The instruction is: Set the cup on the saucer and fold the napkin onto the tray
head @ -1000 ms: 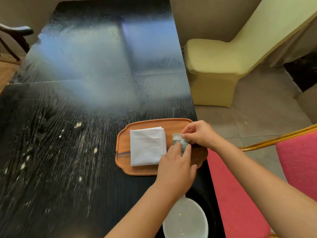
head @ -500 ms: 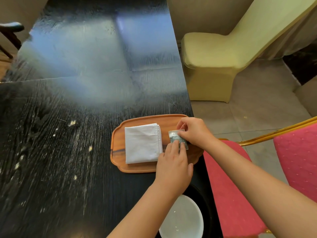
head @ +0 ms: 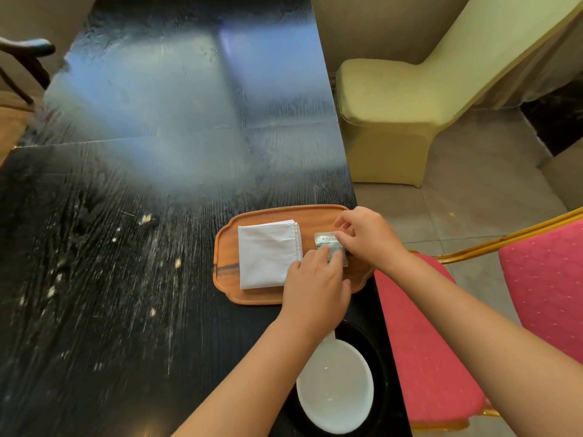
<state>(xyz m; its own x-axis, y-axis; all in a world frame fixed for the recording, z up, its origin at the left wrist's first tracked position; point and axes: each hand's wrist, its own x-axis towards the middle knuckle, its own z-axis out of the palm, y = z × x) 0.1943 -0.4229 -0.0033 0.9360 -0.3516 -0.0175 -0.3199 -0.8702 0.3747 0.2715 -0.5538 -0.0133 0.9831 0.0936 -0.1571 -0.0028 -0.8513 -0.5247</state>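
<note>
A folded white napkin (head: 268, 257) lies flat on the left half of the wooden tray (head: 227, 247). To its right on the tray lies a small silver sachet (head: 326, 242). My left hand (head: 315, 288) presses its fingertips on the sachet's near end. My right hand (head: 367, 238) pinches the sachet's far right edge. Nearer to me, a white cup (head: 336, 387) stands on a black saucer (head: 377, 351) at the table's right edge. My left wrist hides part of the cup's handle.
The black table (head: 126, 247) stretches left and far, with pale specks on it. Beside the table's right edge stand a pink chair (head: 419, 342) and, farther back, a cream-covered chair (head: 388, 115). A dark chair arm (head: 25, 47) shows at the far left.
The sachet has come down flat onto the tray, a little closer to the napkin. My right fingers have loosened to a light pinch. The napkin and cup have not moved.
</note>
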